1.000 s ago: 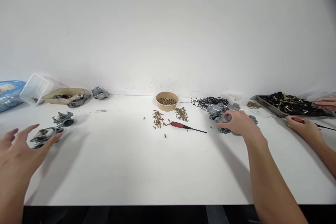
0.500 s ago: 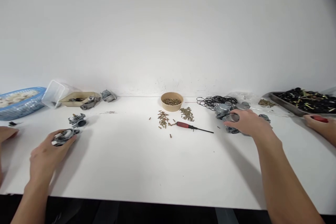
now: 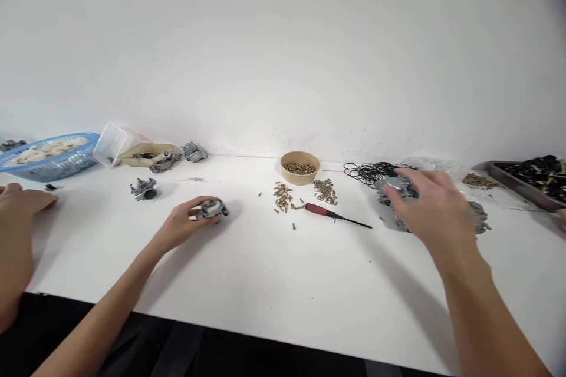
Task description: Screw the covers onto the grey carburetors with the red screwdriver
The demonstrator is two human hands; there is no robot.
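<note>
My left hand grips a grey metal carburetor with a white plastic part on top, just above the table left of the middle. On the right, my right hand is over a cluster of grey carburetors, its thumb and fingers apart and slightly blurred. The hand hides part of the cluster, so any contact is hard to judge. Another carburetor stands by itself to the left. Between the hands lies a red-handled screwdriver with a black shaft.
Brass screws fill a paper bowl, with loose brass pieces before it. Black rubber rings lie at the wall. A blue basket and beige tray stand left, a dark tray right. Another person's hand is far left.
My left hand has carried the carburetor rightward toward the middle. My right hand has shifted over the cluster and its fingers look more spread. The view has turned slightly left.
</note>
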